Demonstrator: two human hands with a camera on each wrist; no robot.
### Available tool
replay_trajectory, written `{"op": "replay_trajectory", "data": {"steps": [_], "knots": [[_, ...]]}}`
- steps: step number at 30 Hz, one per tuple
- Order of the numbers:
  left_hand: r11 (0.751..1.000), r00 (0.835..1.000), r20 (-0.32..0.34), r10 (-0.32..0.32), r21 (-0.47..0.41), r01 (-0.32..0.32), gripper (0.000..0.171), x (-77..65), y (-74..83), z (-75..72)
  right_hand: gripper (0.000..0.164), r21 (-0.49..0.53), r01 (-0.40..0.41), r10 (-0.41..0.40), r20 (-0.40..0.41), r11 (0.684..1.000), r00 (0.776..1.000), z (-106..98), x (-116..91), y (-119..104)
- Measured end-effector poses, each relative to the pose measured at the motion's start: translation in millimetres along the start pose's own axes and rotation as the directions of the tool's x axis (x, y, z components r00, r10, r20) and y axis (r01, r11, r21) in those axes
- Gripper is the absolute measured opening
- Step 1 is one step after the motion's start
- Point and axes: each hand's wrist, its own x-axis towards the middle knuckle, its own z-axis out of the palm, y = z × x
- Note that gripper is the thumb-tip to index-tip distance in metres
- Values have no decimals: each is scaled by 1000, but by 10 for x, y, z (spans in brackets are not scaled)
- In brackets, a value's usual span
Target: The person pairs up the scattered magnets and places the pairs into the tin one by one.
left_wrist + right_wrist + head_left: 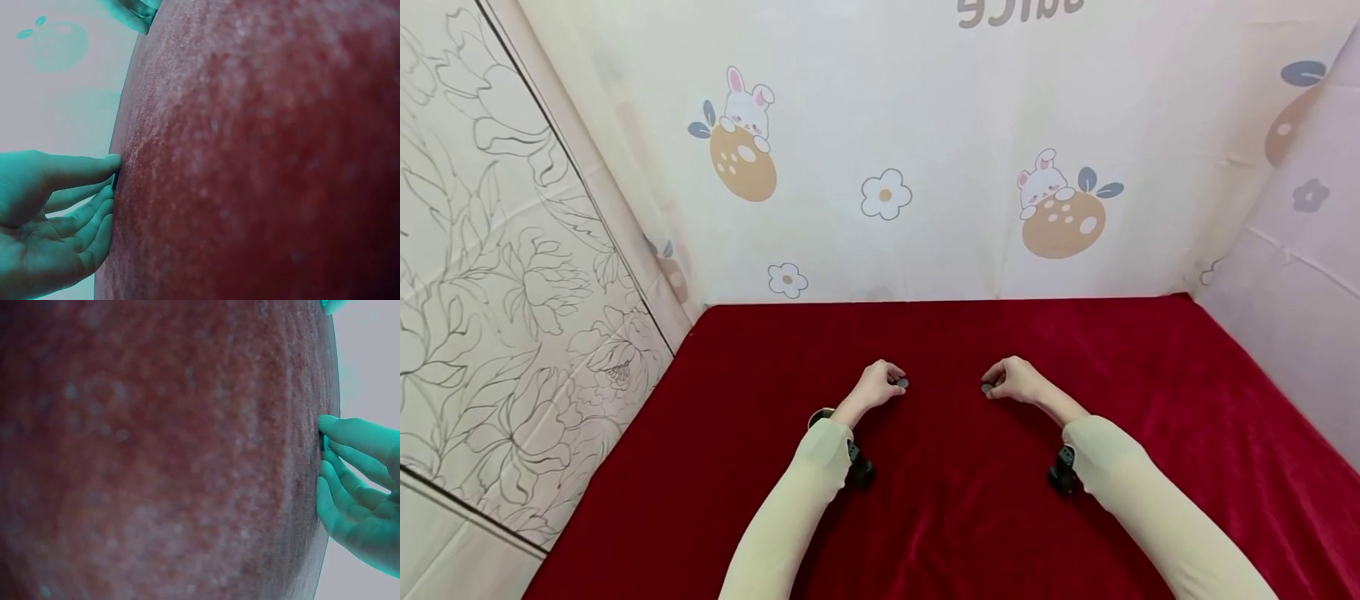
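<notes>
My left hand rests low over the red cloth and pinches a small round grey disc at its edge, between thumb and fingertips. Opposite it, my right hand pinches a second small grey disc the same way. A strip of red cloth separates the two hands. From the left wrist, the thumb and fingertips of the left hand come down to the cloth, a thin dark edge between them. The right wrist view has the right hand likewise, its disc a dark sliver.
Dark red velvety cloth covers the table. Behind it hangs a pale curtain with rabbits and flowers. A floral panel stands along the left, another pale sheet along the right. Black wrist devices sit below the sleeves.
</notes>
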Motion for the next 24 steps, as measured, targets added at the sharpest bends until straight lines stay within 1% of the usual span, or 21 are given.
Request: {"op": "replay_trajectory", "data": {"steps": [1, 3, 4, 5, 6, 8, 10, 13, 15, 19, 24], "knots": [[1000, 1000, 3, -5, 3, 5, 28, 12, -10, 7, 25, -1, -2, 2, 2, 1000, 1000, 0, -1, -2], [999, 999, 22, -37, -29, 37, 27, 53, -35, 30, 24, 0, -9, 9, 6, 1000, 1000, 1, -4, -6], [997, 997, 29, -74, -30, 75, 26, -7, 95, -19, 24, 1, -12, 12, 9, 1000, 1000, -1, -7, -8], [997, 996, 17, -82, -4, 82, 25, -53, 181, -35, 24, 2, -13, 13, 12, 1000, 1000, -4, -11, -11], [994, 993, 23, -114, 1, 114, 25, -123, 324, -90, 24, 6, -22, 22, 11, 1000, 1000, -6, -12, -16], [995, 995, 6, -102, 19, 102, 23, -212, 456, -127, 23, 4, -22, 22, 11, 1000, 1000, -10, -16, -22], [995, 995, -3, -96, 41, 96, 21, -255, 530, -147, 21, -3, -12, 12, 12, 1000, 1000, -13, -18, -29], [994, 996, -2, -94, 56, 94, 19, -272, 564, -158, 18, -12, 5, -5, 8, 1000, 1000, -9, -13, -34], [994, 995, 2, -96, 61, 96, 18, -249, 557, -158, 16, -15, 17, -17, 8, 1000, 1000, -5, -5, -36], [992, 995, 23, -100, 73, 98, 16, -230, 583, -173, 13, -18, 34, -34, 12, 999, 999, 2, 13, -39], [992, 995, 45, -86, 98, 82, 17, -218, 606, -163, 13, -25, 52, -52, 13, 998, 999, 26, 37, -55]]}}
